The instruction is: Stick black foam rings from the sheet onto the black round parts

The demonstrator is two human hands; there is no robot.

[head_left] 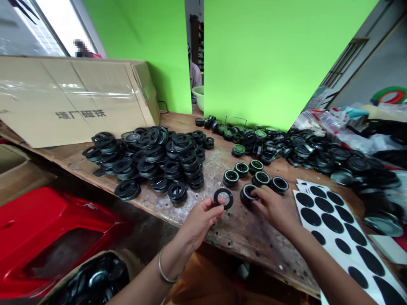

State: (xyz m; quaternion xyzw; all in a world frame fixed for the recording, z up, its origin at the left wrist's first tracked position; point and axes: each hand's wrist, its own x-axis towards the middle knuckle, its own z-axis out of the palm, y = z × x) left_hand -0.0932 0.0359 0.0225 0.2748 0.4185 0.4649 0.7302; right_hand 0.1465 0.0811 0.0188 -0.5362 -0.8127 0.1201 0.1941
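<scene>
My left hand (201, 219) pinches a thin flat black ring (217, 198) between thumb and fingers, held just above the table's front part. Over to the right, the fingers of my right hand (270, 205) are closed on the rim of a round black part (246, 193) with a pale ring on top; the fingertips partly cover it. Behind it stand several similar round black parts (261, 178) with pale rings on top. To the left of my hands rises a large pile of black ring-shaped parts (149, 154), many of them stacked.
A sheet of black stickers (330, 222) lies at the right. More round black parts (263, 144) are heaped along the green panel (270, 63). A cardboard box (79, 101) stands back left; below are a red plastic object (47, 212) and a container of black parts (95, 279).
</scene>
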